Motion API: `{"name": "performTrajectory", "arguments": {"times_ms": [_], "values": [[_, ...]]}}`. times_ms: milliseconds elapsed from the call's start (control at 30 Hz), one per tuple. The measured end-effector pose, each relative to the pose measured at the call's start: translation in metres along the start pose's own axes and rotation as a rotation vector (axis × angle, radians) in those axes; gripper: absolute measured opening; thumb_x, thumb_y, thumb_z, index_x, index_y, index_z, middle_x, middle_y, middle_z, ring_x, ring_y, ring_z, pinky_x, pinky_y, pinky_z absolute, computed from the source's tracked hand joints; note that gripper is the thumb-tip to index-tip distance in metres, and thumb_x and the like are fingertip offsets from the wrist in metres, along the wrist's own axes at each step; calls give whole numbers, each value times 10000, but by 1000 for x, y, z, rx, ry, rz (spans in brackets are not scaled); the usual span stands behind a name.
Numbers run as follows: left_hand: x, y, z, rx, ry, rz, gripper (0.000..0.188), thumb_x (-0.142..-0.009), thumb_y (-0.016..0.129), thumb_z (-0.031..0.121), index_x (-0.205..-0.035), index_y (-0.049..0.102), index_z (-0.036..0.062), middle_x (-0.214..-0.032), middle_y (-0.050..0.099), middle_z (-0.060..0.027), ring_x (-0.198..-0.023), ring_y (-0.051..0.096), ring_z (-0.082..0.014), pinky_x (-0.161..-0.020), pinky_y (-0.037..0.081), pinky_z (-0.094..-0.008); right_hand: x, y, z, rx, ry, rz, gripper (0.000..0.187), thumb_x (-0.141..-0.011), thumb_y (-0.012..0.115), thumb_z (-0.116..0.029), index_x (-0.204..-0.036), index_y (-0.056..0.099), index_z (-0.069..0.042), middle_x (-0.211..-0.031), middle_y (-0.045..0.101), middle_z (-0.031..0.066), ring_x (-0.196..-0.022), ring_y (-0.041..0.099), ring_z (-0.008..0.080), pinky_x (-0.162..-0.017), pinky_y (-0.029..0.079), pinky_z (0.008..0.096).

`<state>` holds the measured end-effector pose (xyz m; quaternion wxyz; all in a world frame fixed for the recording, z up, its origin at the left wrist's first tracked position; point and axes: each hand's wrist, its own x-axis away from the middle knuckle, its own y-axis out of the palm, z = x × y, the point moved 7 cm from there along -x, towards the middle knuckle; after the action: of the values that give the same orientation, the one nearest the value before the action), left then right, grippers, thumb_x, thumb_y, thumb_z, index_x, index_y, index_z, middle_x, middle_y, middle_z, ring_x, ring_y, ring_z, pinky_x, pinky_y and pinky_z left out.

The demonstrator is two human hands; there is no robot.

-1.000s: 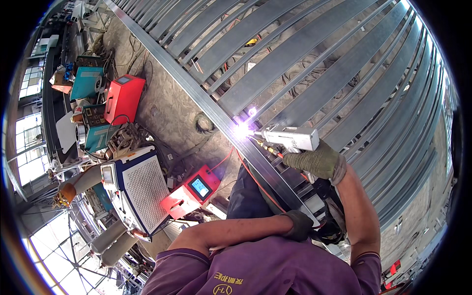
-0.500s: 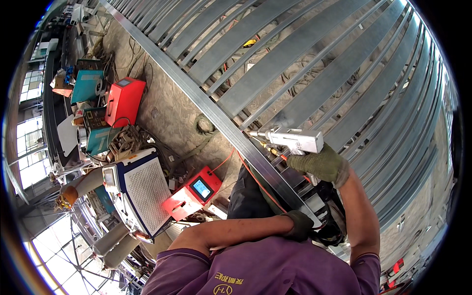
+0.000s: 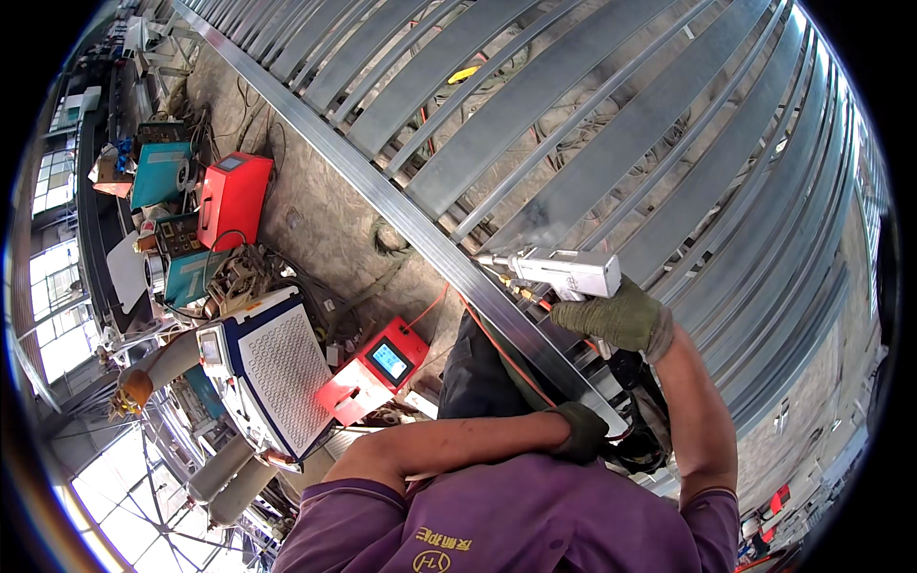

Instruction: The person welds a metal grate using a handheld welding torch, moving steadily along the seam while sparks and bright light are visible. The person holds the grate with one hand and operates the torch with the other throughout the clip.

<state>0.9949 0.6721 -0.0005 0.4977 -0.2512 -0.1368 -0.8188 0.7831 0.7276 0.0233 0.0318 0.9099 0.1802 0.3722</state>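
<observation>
My right hand (image 3: 626,320), in a green work glove, is wrapped round the grip of a silver handheld welding gun (image 3: 573,273). The gun's nozzle points left and meets the inner edge of a metal rail (image 3: 401,215), where the flat slats (image 3: 564,196) join it. Thin smoke hangs just above the nozzle. Hoses with brass-coloured fittings run beneath the gun. My left arm lies folded across my front, its dark-gloved left hand (image 3: 581,432) near the rail's near end. The fingers of that hand are hidden, so whether it holds anything does not show.
A red box with a lit screen (image 3: 389,361) and a white-and-blue machine (image 3: 282,368) stand left of the rail. Farther left are another red box (image 3: 235,199) and teal machines (image 3: 167,174). An orange hose (image 3: 506,355) crosses near the rail. Cables lie on the floor under the slats.
The rail and slats have shifted slightly up and left in the view. The gun has moved a little left in the picture, and the smoke over its nozzle looks thicker. My left hand stays folded in.
</observation>
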Motion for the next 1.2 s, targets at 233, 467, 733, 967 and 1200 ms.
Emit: {"name": "performTrajectory", "arguments": {"times_ms": [233, 467, 733, 967, 1200], "values": [[5, -3, 2, 36, -24, 47, 381, -865, 620, 277, -1151, 778, 80, -1082, 765, -194, -1051, 732, -399, -890, 571, -503, 0, 1, 0, 39, 7, -1, 683, -879, 885, -301, -1461, 604, -79, -1169, 750, 74, -940, 668, 127, -800, 581, 307], [9, -6, 6, 48, -35, 44, 396, -859, 631, 274, -1167, 773, 70, -1088, 762, -202, -1054, 729, -400, -903, 567, -501, -2, 6, -2, -84, -135, -48, 718, -866, 901, -268, -1476, 582, -66, -1209, 741, 71, -982, 669, 132, -829, 583, 300], [6, -1, 3, 47, -34, 53, 403, -853, 637, 287, -1164, 771, 69, -1096, 760, -202, -1060, 725, -398, -912, 562, -501, 3, 4, -8, 42, -5, -24, 721, -887, 883, -264, -1499, 558, -64, -1236, 734, 82, -1023, 657, 127, -855, 580, 297], [6, -2, 4, 42, -34, 40, 388, -882, 632, 299, -1170, 772, 80, -1095, 761, -197, -1060, 726, -392, -909, 561, -499, -3, 4, 7, -31, -150, -61, 702, -900, 869, -245, -1499, 554, -60, -1241, 732, 98, -1033, 666, 136, -830, 595, 299], [14, -9, 9, 70, -39, 34, 408, -853, 633, 270, -1150, 781, 34, -1098, 766, -215, -1059, 735, -391, -898, 573, -489, -2, 1, 13, -22, -92, -31, 756, -880, 886, -294, -1511, 539, -65, -1204, 735, 96, -936, 677, 126, -763, 604, 290]]}}
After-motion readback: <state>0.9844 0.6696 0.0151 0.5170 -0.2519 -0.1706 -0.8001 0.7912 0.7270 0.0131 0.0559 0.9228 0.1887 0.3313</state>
